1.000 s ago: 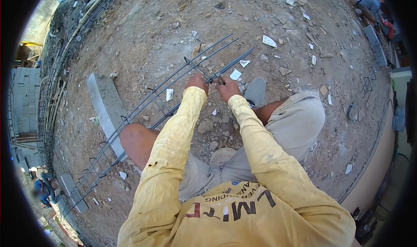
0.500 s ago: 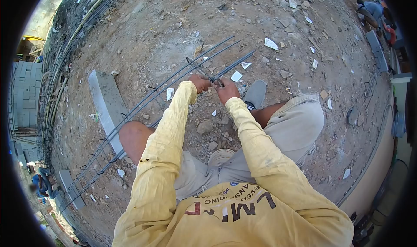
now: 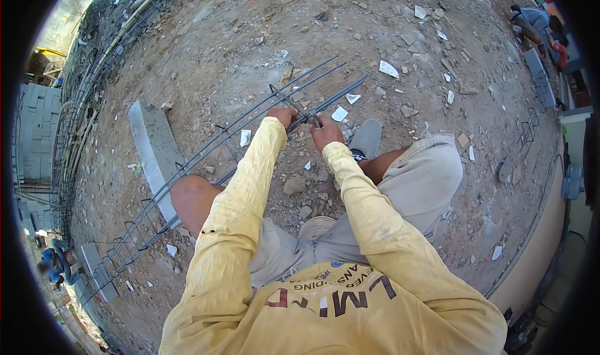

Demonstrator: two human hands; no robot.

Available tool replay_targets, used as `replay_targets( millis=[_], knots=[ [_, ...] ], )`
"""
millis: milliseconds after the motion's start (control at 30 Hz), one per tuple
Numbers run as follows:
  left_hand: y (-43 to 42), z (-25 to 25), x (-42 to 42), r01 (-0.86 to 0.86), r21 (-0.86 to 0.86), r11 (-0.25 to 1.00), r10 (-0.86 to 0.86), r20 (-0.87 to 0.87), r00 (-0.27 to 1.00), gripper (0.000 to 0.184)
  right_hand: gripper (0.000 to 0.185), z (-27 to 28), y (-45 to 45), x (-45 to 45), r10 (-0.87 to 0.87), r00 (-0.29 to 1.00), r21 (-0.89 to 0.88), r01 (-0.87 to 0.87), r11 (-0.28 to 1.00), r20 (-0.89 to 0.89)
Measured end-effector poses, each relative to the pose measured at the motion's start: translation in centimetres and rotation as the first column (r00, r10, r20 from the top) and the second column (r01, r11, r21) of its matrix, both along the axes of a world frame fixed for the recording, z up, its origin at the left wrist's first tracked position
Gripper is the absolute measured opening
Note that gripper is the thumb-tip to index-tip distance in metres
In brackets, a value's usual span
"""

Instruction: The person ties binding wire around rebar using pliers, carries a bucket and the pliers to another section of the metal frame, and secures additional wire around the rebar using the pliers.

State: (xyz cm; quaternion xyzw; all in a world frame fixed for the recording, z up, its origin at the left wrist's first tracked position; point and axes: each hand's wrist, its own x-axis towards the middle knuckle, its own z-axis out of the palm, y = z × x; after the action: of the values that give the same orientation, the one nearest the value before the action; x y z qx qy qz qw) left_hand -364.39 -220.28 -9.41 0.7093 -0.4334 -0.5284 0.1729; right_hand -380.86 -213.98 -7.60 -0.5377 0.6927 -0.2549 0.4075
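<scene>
A long cage of thin steel rebar (image 3: 342, 92) with square stirrups runs diagonally across the ground in front of me. Near its far end, beside a stirrup (image 3: 285, 97), my left hand (image 3: 284, 115) is closed around the bars, its fingers partly hidden by the sleeve and wrist. Just to the right, my right hand (image 3: 327, 132) is closed on a small dark tool (image 3: 316, 120), pressed close to the lower pair of bars. The tool's kind and any wire at the joint are too small to make out.
A grey slab (image 3: 150, 144) lies under the cage at left. White tile shards (image 3: 389, 69) and stones litter the dirt. My shoe (image 3: 367, 136) stands right of the bars. Other people crouch at far left (image 3: 55, 266) and far right (image 3: 530, 22). More rebar (image 3: 67, 149) lines the left.
My left hand has shifted slightly left, away from my right hand, so a gap with the bars shows between them. My right hand has barely moved.
</scene>
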Motion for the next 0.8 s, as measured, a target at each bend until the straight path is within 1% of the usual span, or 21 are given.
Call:
replay_targets(
  millis=[133,167,267,300,333,400,433,533,633,667,733,800],
  knots=[
    [2.1,0.8,-1.1,-0.096,-0.194,0.976,0.101,0.017,0.995,0.024,0.024,0.6,0.1,0.1,-0.014,1.000,0.032,0.015,0.999,-0.025],
    [3.5,4.3,-2.6,-0.145,-0.205,0.968,0.168,0.103,0.980,0.022,0.024,0.8,0.2,0.1,-0.018,1.000,0.035,0.018,0.999,-0.019],
    [6.0,3.5,-3.6,-0.213,-0.470,0.857,0.253,0.023,0.967,0.019,0.025,1.4,0.4,0.2,-0.037,0.999,0.028,0.037,0.999,-0.001],
    [6.6,3.1,-3.7,-0.211,-0.466,0.859,0.225,-0.026,0.974,0.018,0.025,1.3,0.5,0.2,-0.053,0.999,0.017,0.053,0.998,0.007],
    [7.1,2.7,-3.5,-0.089,-0.598,0.796,0.147,0.049,0.988,0.018,0.025,1.1,0.6,0.3,-0.067,0.998,0.006,0.067,0.998,0.014],
    [7.9,2.4,-2.9,0.168,-0.787,0.594,0.029,0.230,0.973,0.020,0.026,0.7,0.8,0.4,-0.109,0.991,-0.004,0.110,0.994,0.081],
    [8.1,2.5,-2.3,0.312,-0.751,0.581,-0.084,0.326,0.942,0.031,0.027,0.6,0.9,0.4,-0.130,0.985,-0.008,0.132,0.991,0.115],
    [8.6,2.2,-1.3,0.519,-0.670,0.530,-0.203,0.493,0.846,0.046,0.028,1.0,1.5,0.8,-0.175,0.983,0.105,0.167,0.980,0.063],
    [8.8,1.9,-0.8,0.693,-0.488,0.530,-0.267,0.680,0.683,0.060,0.033,0.3,1.7,1.2,-0.230,0.956,0.231,0.187,0.955,0.179],
    [8.7,1.8,-0.8,0.720,-0.413,0.558,-0.296,0.711,0.638,0.063,0.033,0.1,1.9,1.2,-0.200,0.973,0.189,0.177,0.966,0.111],
    [8.6,2.3,-1.0,0.754,-0.255,0.606,-0.359,0.758,0.545,0.069,0.035,1.6,2.7,1.3,-0.142,0.989,0.108,0.145,0.984,-0.034],
    [8.6,2.9,-1.1,0.764,-0.173,0.622,-0.411,0.758,0.507,0.072,0.035,1.4,3.3,1.6,-0.141,0.987,0.044,0.145,0.988,-0.079]
  ],
)
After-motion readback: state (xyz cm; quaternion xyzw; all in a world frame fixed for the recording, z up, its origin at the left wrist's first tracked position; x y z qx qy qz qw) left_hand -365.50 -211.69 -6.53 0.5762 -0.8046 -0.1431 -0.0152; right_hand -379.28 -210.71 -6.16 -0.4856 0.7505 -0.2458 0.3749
